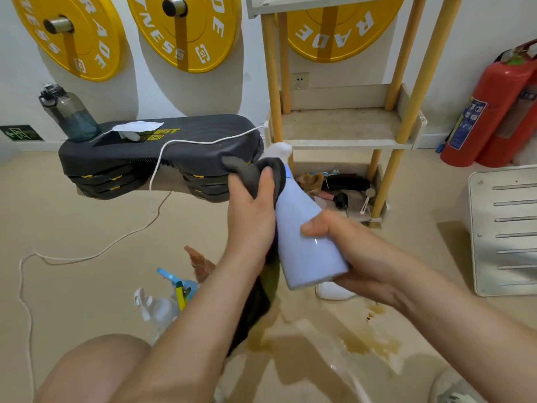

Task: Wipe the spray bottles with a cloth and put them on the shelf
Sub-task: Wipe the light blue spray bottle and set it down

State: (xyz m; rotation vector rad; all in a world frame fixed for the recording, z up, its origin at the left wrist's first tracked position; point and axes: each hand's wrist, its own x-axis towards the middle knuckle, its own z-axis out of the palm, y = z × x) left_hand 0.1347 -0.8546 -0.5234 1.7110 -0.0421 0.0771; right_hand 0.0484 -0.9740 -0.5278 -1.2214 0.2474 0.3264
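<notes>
Mid-wipe: the left hand clutches a grey cloth against a pale blue spray bottle gripped by the right hand. Other bottles wait at 7 o'clock, and none is visible on the shelf at 1 o'clock.

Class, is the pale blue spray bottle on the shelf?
No: the right hand grips the pale blue spray bottle by its base; the left hand holds a grey cloth at its neck.

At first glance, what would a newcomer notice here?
In the middle, the right hand holds a pale blue spray bottle while the left hand grips a dark grey cloth at its neck. Behind, yellow weight plates hang on the wall; a red fire extinguisher stands at right.
</notes>
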